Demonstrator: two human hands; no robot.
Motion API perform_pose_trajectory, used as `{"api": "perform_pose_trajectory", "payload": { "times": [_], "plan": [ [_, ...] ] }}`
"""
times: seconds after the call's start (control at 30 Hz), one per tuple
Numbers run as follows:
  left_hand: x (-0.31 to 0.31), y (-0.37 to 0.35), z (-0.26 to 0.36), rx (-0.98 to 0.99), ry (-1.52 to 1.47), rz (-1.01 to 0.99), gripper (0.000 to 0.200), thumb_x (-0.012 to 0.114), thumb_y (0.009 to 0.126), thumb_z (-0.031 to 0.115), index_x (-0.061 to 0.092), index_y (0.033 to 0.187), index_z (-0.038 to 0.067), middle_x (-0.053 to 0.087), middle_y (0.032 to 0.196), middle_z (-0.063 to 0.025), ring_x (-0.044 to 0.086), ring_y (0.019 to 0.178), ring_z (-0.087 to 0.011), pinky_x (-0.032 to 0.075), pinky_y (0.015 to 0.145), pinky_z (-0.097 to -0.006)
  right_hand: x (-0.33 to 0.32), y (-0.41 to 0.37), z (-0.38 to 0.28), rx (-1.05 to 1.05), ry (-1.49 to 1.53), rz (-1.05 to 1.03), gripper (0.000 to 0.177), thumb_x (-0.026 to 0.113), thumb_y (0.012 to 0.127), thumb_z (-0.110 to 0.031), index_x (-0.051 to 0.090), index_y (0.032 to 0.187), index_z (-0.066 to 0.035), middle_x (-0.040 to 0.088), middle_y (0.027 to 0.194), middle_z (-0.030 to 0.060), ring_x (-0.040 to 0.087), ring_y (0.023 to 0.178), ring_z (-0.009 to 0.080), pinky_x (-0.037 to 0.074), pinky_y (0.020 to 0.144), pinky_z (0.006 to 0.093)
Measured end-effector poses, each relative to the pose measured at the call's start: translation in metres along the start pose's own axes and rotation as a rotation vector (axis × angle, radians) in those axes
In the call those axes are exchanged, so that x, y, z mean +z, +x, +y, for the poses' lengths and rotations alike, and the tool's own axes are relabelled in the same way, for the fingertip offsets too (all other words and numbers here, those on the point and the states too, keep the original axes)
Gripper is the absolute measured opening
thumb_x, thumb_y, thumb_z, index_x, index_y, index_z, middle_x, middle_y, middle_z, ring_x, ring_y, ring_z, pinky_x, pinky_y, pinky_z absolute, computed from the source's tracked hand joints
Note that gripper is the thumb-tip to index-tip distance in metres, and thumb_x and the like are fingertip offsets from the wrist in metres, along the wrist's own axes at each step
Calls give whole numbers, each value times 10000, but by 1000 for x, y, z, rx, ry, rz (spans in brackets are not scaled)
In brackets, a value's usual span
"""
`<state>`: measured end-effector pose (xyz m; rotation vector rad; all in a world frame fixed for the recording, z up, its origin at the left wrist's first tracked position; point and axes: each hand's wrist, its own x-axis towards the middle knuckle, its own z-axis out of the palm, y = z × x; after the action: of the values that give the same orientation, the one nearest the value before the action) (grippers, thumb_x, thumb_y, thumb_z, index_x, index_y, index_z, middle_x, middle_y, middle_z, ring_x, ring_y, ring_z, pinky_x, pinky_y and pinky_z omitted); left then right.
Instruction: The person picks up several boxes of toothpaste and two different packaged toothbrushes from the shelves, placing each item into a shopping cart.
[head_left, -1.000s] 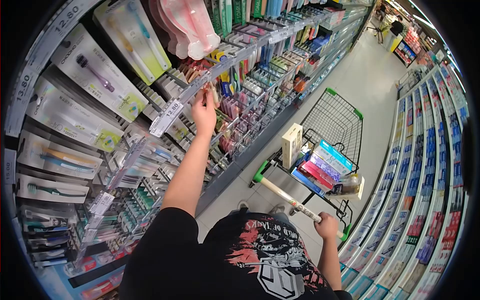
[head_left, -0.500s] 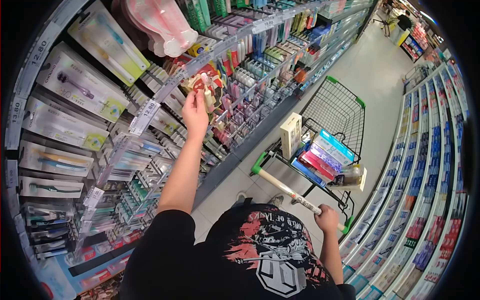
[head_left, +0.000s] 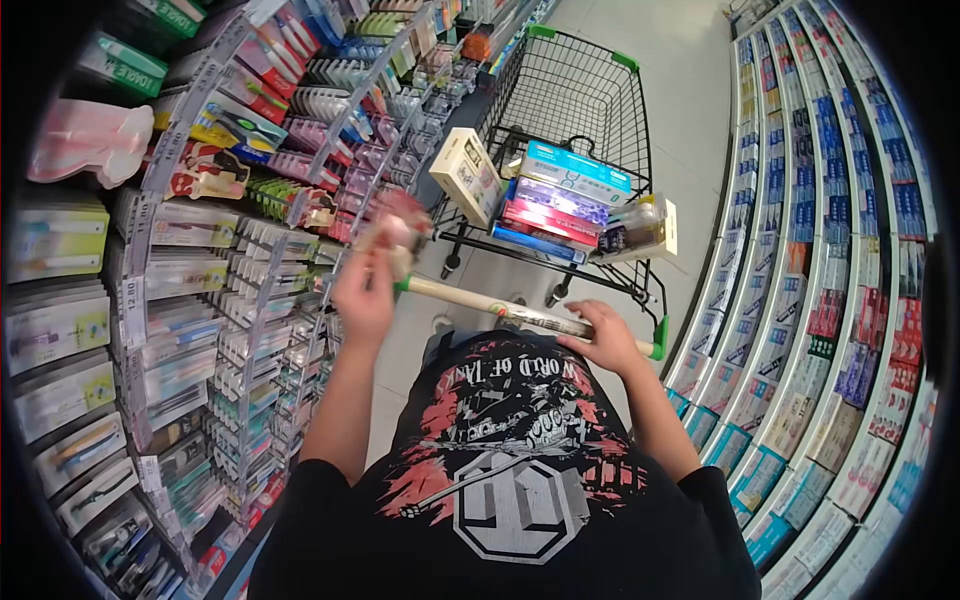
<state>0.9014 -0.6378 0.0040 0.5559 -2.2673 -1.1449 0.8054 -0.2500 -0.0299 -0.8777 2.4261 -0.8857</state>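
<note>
My left hand (head_left: 364, 298) pinches a small red-and-cream package (head_left: 402, 228), blurred by motion, in front of the shelf on the left. It looks like the carded packs hanging there, but its exact kind is not clear. My right hand (head_left: 606, 338) is by the right end of the cart's handle (head_left: 490, 305), with its fingers stretched out and apart over the bar. Beyond the handle stands the shopping cart (head_left: 570, 75), a black wire basket with green corners. Several boxes lie in its near part, among them a light blue box (head_left: 572, 172) and a purple box (head_left: 560, 205).
A cream box (head_left: 467, 178) stands at the cart's left, and another package (head_left: 640, 228) sits at its right. Racks of toothbrushes (head_left: 190, 275) line the left side. Curved shelves of boxed goods (head_left: 820, 290) run along the right. Pale tiled floor (head_left: 690, 140) lies between.
My left hand has come away from the rack toward the cart, carrying the package. My right hand has loosened from its grip on the handle. The view has turned toward the cart.
</note>
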Motion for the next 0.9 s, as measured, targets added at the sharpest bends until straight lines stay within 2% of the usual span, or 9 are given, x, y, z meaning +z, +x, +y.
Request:
{"api": "perform_pose_trajectory", "payload": {
  "times": [0.17, 0.23, 0.33, 0.43, 0.5, 0.57, 0.7, 0.77, 0.9],
  "plan": [
    [70, -12, 75, 461, -181, -301, 229, 705, 854, -29, 731, 1073, 32, 731, 935, -104, 696, 858, -299, 550, 761, -393, -70, 44, -64, -171, 328, 166, 788, 895, 756, -233, 521, 1424, -46, 561, 1347, 152, 639, 819, 208, 509, 749, 320],
    [86, -16, 86, 442, -208, -322, 220, 703, 859, -24, 730, 1071, 30, 732, 945, -111, 697, 862, -305, 549, 762, -392, -96, 61, -81, -214, 359, 205, 688, 871, 784, -208, 564, 1382, -61, 628, 1270, 129, 645, 803, 194, 520, 730, 320],
    [96, -21, 86, 374, -237, -316, 202, 699, 868, -15, 728, 1064, 25, 732, 957, -122, 697, 867, -313, 548, 762, -393, -124, 90, -83, -397, 198, -79, 555, 834, 820, -189, 631, 1332, -112, 723, 1044, 72, 659, 730, 194, 545, 680, 352],
    [92, -24, 82, 281, -208, -272, 183, 693, 877, -7, 722, 1056, 20, 732, 960, -126, 696, 868, -318, 546, 761, -395, -137, 118, -100, -514, 239, -206, 528, 832, 819, -202, 643, 1304, -110, 718, 1075, 87, 687, 770, 223, 555, 695, 373],
    [86, -24, 80, 235, -173, -255, 174, 689, 883, -2, 719, 1053, 19, 732, 961, -128, 696, 867, -321, 545, 761, -396, -142, 129, -113, -374, 305, -363, 435, 802, 842, -197, 660, 1242, -101, 713, 1059, 101, 700, 844, 276, 559, 737, 395],
    [81, -22, 78, 259, -115, -205, 162, 681, 896, 8, 714, 1055, 18, 733, 968, -127, 696, 883, -322, 543, 772, -398, -137, 153, -112, -660, 95, -415, 342, 758, 879, -198, 668, 1194, -100, 704, 1051, 117, 692, 883, 317, 557, 773, 406],
    [78, -26, 68, 230, -77, -117, 145, 678, 909, 25, 716, 1049, 21, 738, 968, -122, 701, 886, -317, 546, 772, -393, -134, 199, -115, -799, 95, -444, 216, 687, 931, -107, 661, 1136, -46, 712, 1005, 113, 693, 909, 323, 555, 792, 386],
    [74, -33, 59, 61, -25, -101, 184, 685, 917, 55, 705, 1098, 25, 730, 1065, -132, 685, 997, -326, 528, 880, -413, -139, 221, -124, -668, 95, -394, 125, 628, 980, -104, 636, 1096, -59, 713, 980, 96, 718, 877, 273, 558, 776, 358],
    [56, -61, 20, 92, 243, -13, 288, 684, 927, 59, 654, 1207, -1, 678, 1214, -182, 633, 1147, -339, 476, 995, -411, -139, 278, -114, -557, 194, -263, 100, 550, 1031, -125, 594, 1102, -70, 669, 929, 85, 676, 852, 208, 547, 763, 345]
  ]
}}
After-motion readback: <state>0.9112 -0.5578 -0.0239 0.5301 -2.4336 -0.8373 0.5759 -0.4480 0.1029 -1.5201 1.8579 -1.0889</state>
